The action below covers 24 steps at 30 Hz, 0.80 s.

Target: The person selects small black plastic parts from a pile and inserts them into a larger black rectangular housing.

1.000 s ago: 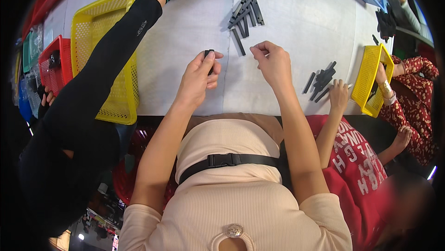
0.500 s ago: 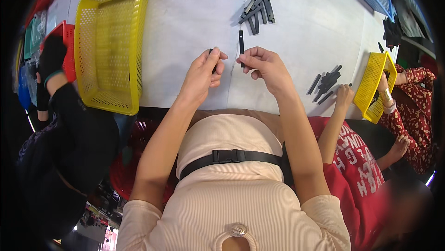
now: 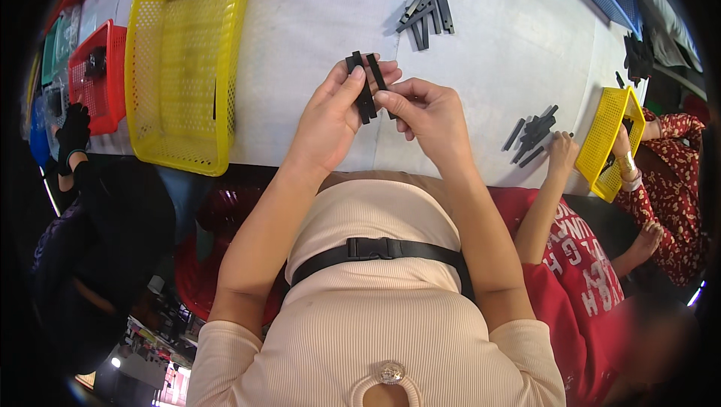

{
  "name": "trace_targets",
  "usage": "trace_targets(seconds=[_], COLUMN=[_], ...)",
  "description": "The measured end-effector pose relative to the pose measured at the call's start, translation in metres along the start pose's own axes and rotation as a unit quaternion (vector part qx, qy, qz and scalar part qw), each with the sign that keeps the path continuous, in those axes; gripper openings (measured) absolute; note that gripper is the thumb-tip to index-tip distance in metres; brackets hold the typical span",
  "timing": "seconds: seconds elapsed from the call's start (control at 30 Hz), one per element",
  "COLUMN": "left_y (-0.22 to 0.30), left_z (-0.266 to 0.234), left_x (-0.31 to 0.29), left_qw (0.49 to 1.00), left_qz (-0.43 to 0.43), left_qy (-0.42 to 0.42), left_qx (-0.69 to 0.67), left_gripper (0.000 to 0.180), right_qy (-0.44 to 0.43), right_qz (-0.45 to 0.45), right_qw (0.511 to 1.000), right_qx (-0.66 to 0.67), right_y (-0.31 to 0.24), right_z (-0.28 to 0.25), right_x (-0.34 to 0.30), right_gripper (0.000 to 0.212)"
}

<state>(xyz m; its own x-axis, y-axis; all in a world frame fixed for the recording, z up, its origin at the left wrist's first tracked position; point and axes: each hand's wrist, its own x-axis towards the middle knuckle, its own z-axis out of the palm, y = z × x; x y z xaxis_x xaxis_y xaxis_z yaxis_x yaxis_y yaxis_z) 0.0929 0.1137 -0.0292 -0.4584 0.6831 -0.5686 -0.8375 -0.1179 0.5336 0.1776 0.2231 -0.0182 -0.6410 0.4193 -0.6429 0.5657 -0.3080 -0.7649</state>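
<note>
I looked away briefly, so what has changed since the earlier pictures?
The right hand took a black strip from the pile and brought it leftward beside other strips in the left hand. A co-worker's gloved hand drew back leftward. The large yellow basket stayed put.

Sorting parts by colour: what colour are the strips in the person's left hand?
Black; the strips show best in the head view.

The person wears a cream top (image 3: 375, 317), finely ribbed lengthwise, with short sleeves (image 3: 231, 343) at left and right. At its near edge, a raised trim (image 3: 359, 388) borders a rounded opening, topped by a round, silvery, patterned button (image 3: 390, 372). A black strap (image 3: 420, 251) with a side-release buckle (image 3: 369, 248) encircles the waist; brown cloth (image 3: 432, 183) shows beyond. Forearms (image 3: 259, 230) and hands (image 3: 324, 129) are bare.
</note>
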Motion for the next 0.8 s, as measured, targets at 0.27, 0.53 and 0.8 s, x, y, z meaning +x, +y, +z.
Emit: trace_targets(seconds=[0.27,0.53,0.8], left_y=[-0.005,-0.011,-0.019], left_z=[0.002,-0.003,-0.014], left_x=[-0.007,-0.004,0.002], left_qw=[0.995,0.996,0.998], left_qz=[0.005,-0.065,-0.018], left_qy=[0.008,0.059,0.039], left_qx=[0.102,-0.004,0.055], left_gripper=[0.033,0.030,0.030], right_qy=[-0.035,-0.078,-0.138], right_qz=[0.025,0.036,0.035], right_qw=[0.997,0.995,0.983], right_qx=[-0.067,-0.042,-0.113], right_y=[-0.007,-0.001,0.007], right_z=[0.005,0.006,-0.005], right_x=[-0.008,-0.007,0.009], right_gripper=[0.019,0.020,0.019])
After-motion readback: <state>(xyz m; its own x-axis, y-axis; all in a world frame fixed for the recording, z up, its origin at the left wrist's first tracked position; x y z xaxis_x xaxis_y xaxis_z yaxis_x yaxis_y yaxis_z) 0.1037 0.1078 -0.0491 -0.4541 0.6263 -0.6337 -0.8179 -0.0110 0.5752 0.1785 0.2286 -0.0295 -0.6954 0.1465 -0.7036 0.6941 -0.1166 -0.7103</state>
